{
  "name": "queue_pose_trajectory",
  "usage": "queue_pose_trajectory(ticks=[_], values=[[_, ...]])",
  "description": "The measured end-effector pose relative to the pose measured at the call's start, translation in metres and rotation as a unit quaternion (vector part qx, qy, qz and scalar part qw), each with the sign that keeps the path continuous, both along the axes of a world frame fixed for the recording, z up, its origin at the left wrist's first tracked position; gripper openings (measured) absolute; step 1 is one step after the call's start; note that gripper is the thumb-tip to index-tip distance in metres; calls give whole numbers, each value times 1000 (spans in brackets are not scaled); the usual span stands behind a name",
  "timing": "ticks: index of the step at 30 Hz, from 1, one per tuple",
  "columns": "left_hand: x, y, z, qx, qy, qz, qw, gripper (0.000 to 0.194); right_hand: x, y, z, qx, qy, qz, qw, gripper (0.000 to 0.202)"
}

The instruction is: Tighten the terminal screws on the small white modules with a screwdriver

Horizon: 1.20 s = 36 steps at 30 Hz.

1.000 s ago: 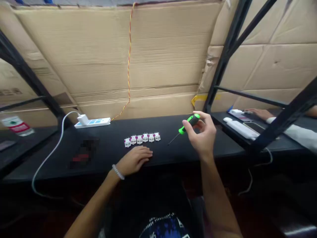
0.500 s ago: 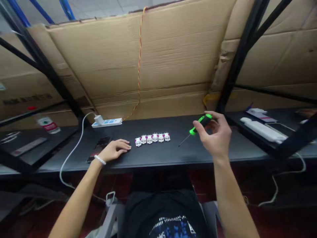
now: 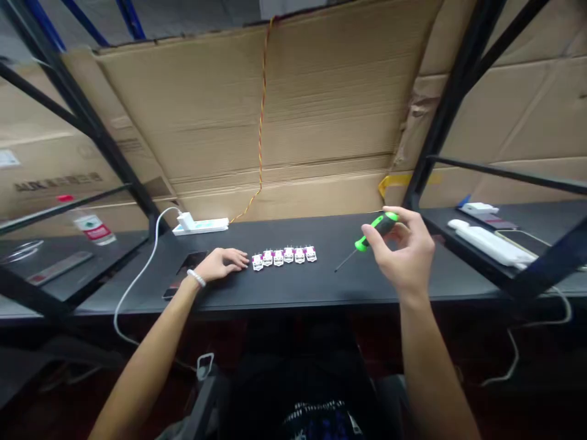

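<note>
In my right hand [image 3: 406, 247] is a screwdriver [image 3: 382, 225] with a green and black handle, pinched between thumb and fingers. Its thin shaft slants down to the left, with the tip close to the table. Several small white and purple parts [image 3: 288, 255] with thin pins on top stand in a row at the middle of the table. My left hand [image 3: 223, 264] lies on the table, fingers stretched out, fingertips just beside the leftmost part. It holds nothing and wears a white bead bracelet [image 3: 197, 278].
A dark phone [image 3: 183, 275] lies by my left wrist. Behind it is a white power strip [image 3: 202, 227] with a plugged-in charger and cable. Black metal frame posts [image 3: 424, 153] flank the table [image 3: 293, 290]; a cardboard wall [image 3: 330, 122] stands behind. A bottle [image 3: 95, 227] is at left.
My left hand has slid slightly right, closer to the leftmost white and purple part. The screwdriver stays in my right hand, hardly moved. The view has shifted a little.
</note>
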State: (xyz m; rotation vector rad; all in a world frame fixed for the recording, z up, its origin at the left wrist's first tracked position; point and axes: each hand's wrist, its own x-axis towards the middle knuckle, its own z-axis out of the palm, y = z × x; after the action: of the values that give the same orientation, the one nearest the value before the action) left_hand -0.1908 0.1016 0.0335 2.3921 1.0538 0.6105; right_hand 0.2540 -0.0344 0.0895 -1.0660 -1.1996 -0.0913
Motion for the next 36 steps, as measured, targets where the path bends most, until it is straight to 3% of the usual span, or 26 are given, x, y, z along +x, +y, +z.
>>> queue_pose_trajectory(ticks=[6,9,19,23,30,36], values=[[1,-16,10,66,13,80,995,51,1,-1,1,3,3,0,1000,45],[2,-20,9,62,51,105,991,58,1,-1,1,5,-1,-2,1000,45],[0,-40,2,43,83,154,984,40,2,-1,1,0,-1,1,1000,45],[10,-47,1,55,59,136,988,33,2,-1,1,1,-3,3,1000,44],[20,-35,-4,58,46,121,990,31,2,0,1,1,-5,9,1000,44],[20,-32,2,81,65,92,990,34,3,-1,0,0,-10,2,1000,44]])
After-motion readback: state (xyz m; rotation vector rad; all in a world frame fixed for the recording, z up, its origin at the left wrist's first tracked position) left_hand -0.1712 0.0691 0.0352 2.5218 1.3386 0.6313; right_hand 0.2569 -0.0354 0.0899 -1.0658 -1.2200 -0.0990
